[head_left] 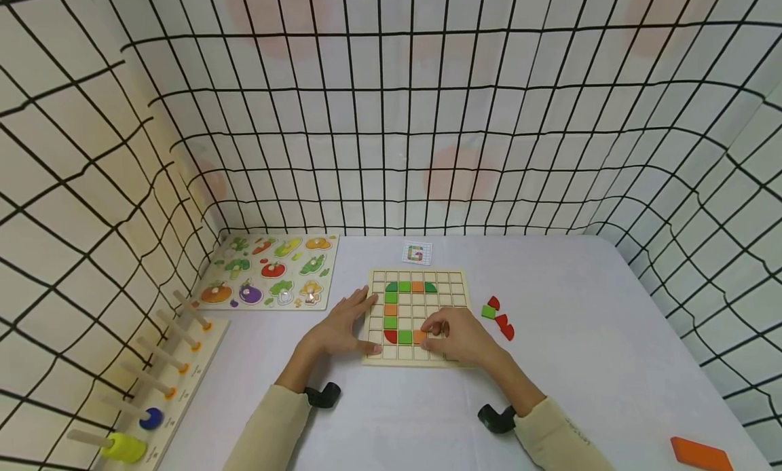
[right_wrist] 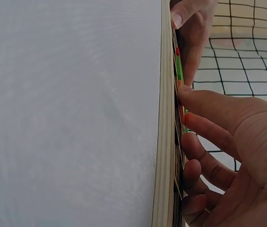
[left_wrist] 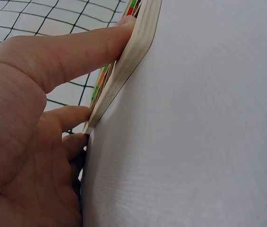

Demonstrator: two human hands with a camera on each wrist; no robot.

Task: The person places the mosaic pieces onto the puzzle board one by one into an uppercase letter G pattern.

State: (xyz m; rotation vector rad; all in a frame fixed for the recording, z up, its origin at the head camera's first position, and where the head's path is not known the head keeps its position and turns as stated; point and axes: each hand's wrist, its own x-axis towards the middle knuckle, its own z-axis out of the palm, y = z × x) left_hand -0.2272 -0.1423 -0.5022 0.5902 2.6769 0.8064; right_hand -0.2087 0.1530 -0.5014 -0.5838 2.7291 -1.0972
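A wooden grid board (head_left: 403, 364) lies on the white table, with green and orange square tiles and rounded corner pieces set along its top row, left column and bottom row. My left hand (head_left: 339, 327) rests on the board's left edge, thumb and fingers spread; the left wrist view shows the thumb (left_wrist: 86, 52) pressing the rim. Over the bottom row, my right hand (head_left: 461, 335) pinches an orange square tile (head_left: 418, 336) between thumb and forefinger. Left of that tile are a green square (head_left: 404, 337) and a red rounded piece (head_left: 391, 336).
Loose red rounded pieces (head_left: 508, 332) and a green square (head_left: 488, 311) lie right of the board. A pattern card (head_left: 417, 253) is behind it. A vegetable puzzle (head_left: 269, 308), a peg stand (head_left: 189, 383) and an orange block (head_left: 700, 453) lie farther out.
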